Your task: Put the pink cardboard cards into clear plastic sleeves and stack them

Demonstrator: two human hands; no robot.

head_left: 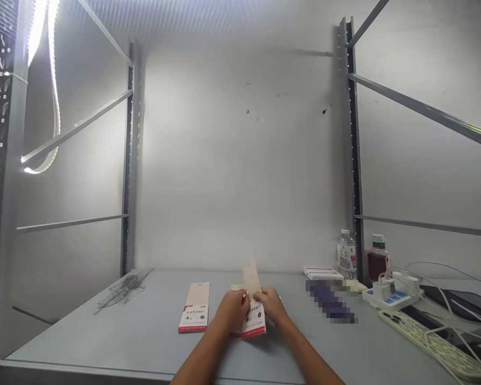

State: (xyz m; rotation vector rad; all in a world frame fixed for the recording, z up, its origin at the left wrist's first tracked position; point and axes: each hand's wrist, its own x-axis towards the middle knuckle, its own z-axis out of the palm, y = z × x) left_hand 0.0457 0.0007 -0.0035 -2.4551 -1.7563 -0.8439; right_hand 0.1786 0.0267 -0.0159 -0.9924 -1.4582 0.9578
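Between my two hands a white and pink card packet with a red bottom edge (pixel 255 322) is held tilted up over the grey table. My left hand (pixel 234 310) has its fingers closed at the packet's left side. My right hand (pixel 271 303) pinches its right edge, thumb toward the middle. A similar packet lies partly under it, mostly hidden by my left hand. To the left, another packet (pixel 194 315) with a red bottom edge lies flat on the table.
A clear bottle (pixel 347 256), a dark red bottle (pixel 378 259) and a white power strip (pixel 388 297) with cables stand at the right. A patterned pale strip (pixel 436 345) lies nearer. Tangled dark strands (pixel 124 289) lie at the left. Metal posts (pixel 130 160) frame the table.
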